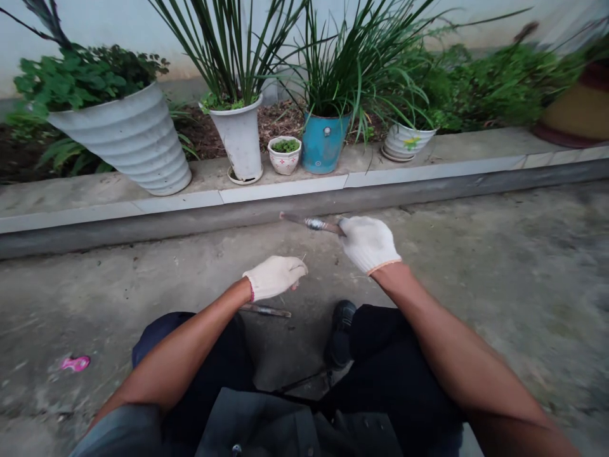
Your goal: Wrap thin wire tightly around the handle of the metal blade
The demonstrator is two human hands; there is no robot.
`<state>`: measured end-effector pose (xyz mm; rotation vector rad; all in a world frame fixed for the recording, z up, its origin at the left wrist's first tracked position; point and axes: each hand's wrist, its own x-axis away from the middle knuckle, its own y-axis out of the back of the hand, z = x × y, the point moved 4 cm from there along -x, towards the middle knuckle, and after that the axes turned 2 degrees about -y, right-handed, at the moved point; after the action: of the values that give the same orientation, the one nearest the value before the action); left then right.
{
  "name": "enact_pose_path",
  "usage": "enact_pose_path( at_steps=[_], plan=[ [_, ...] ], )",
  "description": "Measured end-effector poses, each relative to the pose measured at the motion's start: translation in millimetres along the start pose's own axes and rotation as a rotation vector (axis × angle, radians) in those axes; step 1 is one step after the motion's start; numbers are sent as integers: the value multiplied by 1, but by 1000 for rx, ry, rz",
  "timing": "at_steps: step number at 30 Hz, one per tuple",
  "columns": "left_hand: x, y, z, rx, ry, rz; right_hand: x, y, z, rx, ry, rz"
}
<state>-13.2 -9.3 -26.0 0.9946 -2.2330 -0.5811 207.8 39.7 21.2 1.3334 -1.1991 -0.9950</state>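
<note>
Over concrete ground (476, 285), tool (311, 223) juts left from right hand's (368, 244) grip, seemingly

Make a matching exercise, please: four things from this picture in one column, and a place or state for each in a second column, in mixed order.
Things:
1. right hand in a white knit glove
2. left hand in a white knit glove
3. round blue plant pot
4. small pink object

Places or states:
A. stands on the stone ledge
B. holds a thin metal tool
C. lies on the concrete ground at far left
D. closed, above a second tool on the ground

Pairs: 1-B, 2-D, 3-A, 4-C
</note>
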Motion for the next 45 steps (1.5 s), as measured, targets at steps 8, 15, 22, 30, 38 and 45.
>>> enact_pose_path(
  at_steps=[8, 15, 22, 30, 38, 45],
  plan=[
    [-1, 25, 8, -426, -163, 15, 28, -22, 34, 106, 280, 458],
    [1, 27, 6, -98, -73, 9, 40, -16, 20, -324, 630, 675],
    [-7, 9, 9, 3, -51, -46, 15, -8, 0, -718, 282, 348],
    [-11, -2, 19, -43, 53, -2, -3, -12, -9, -395, -99, 155],
    [-8, -3, 12, -84, 30, -19, -3, -6, -8, -41, -38, 49],
    [-3, 24, 8, -447, -2, -112, 14, -32, 2, 37, 243, 484]
  ],
)
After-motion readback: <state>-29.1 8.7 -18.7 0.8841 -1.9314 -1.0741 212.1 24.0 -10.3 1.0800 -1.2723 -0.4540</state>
